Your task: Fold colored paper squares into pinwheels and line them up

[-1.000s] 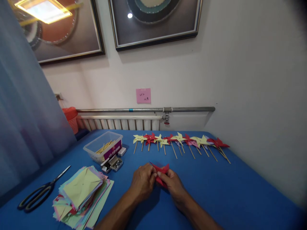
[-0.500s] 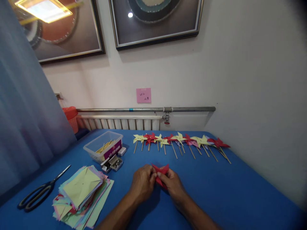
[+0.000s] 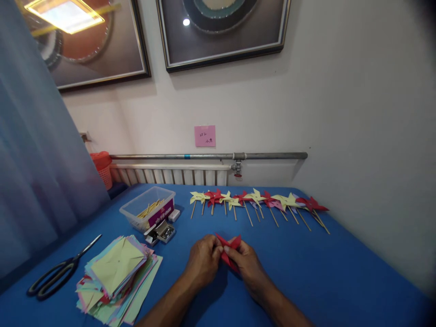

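Low centre of frame: left hand [image 3: 203, 262] and right hand [image 3: 248, 263] met, fingers of both pinched on red folded paper [image 3: 229, 248] just above blue bench [image 3: 340, 272]. Lower left: paper stack [image 3: 117, 277], scissors [image 3: 57, 272]. Farther back: pinwheel row [image 3: 259, 202].

Red paper [image 3: 229, 249] partly hidden btwn hands; pink note [image 3: 205, 136] unreadable.
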`<act>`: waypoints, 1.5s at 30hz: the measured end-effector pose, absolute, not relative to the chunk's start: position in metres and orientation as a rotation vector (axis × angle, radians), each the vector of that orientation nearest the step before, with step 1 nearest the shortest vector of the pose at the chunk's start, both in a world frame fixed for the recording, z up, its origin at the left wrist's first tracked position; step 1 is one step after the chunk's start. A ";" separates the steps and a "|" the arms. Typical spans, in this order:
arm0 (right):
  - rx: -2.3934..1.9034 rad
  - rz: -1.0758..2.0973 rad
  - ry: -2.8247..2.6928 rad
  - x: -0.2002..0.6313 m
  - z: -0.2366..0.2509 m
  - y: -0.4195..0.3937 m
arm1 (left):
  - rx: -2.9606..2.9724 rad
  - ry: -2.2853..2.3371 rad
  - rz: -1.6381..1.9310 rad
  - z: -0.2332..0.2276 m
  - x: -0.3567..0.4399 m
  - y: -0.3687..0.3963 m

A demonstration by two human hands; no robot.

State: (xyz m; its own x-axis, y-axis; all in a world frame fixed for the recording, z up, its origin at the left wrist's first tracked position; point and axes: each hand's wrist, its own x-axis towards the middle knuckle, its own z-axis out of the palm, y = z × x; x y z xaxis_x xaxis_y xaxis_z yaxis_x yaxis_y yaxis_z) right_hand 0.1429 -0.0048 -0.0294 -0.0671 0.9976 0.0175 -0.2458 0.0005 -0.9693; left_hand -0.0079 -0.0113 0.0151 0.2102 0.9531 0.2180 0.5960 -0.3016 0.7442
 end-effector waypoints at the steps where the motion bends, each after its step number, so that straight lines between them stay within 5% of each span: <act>1: -0.996 1.348 -1.091 0.143 -0.031 -0.004 | 1.974 1.438 0.915 0.015 -0.008 -0.011; 45: -0.978 1.333 -1.075 0.138 -0.030 -0.001 | 1.721 1.573 0.998 0.012 -0.003 -0.009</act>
State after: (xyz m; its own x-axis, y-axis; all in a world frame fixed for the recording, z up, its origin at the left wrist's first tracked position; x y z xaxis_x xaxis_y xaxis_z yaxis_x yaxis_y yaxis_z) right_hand 0.1380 -0.0012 -0.0297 -0.0485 0.9982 0.0358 -0.2458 0.0228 -0.9691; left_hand -0.0028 -0.0087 0.0120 0.0167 0.9908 0.1340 0.5433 -0.1215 0.8307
